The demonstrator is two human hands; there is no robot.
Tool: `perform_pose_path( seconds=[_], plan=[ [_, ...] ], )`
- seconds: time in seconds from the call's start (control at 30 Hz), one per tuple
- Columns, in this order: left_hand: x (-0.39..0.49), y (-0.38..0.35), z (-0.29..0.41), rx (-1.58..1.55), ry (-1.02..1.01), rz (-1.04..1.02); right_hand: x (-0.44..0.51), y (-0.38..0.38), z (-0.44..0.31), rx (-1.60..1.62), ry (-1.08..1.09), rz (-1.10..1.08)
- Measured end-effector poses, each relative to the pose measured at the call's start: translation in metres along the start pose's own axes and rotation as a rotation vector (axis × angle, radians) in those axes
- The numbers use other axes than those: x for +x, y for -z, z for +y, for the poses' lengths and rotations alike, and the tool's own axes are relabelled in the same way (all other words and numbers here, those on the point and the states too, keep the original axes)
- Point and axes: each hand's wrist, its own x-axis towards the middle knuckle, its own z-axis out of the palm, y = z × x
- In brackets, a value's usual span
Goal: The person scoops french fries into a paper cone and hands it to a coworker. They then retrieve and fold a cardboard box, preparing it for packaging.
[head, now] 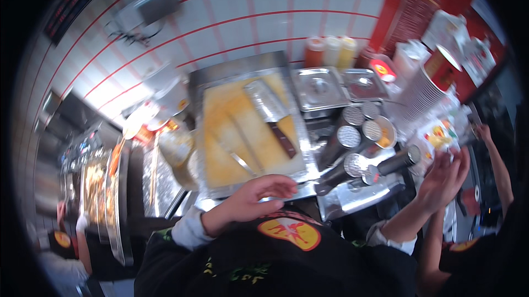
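Note:
My left hand (pixel 258 195) is held with curled, parted fingers just before the near edge of a metal tray (pixel 299 131), nothing in it. A yellow-stained cutting board (pixel 231 140) lies in that tray. On the board rest a cleaver (pixel 268 104) with a dark handle, its blade pointing away from me, and a slim metal utensil (pixel 239 160), perhaps tongs. My right hand (pixel 440 181) reaches out at the right with extended fingers, beside printed plastic bags (pixel 438 135). Whether its fingertips touch the bags is unclear. Several metal shakers (pixel 349 136) with perforated lids stand or lie between my hands.
Lidded steel containers (pixel 320 86), squeeze bottles (pixel 330 51) and a leaning stack of paper cups (pixel 421 86) line the back right. A co-worker's arm (pixel 500 168) is close at right. At far left, another person (pixel 68 251) stands by a food tray (pixel 97 193).

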Motion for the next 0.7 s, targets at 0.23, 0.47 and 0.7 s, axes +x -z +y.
perform_pose_path(
  seconds=[0.23,0.47,0.7],
  plan=[
    [-0.071,0.010,0.004,-0.023,-0.093,0.189,-0.133,-0.122,0.042,-0.417,-0.445,-1.037],
    [-0.134,0.008,-0.001,-0.106,-0.070,0.241,-0.201,-0.193,0.103,-0.835,-0.124,-1.277],
    [-0.180,0.017,-0.008,-0.222,-0.030,0.481,-0.219,-0.223,0.130,-1.026,-0.286,-1.239]
  ],
)
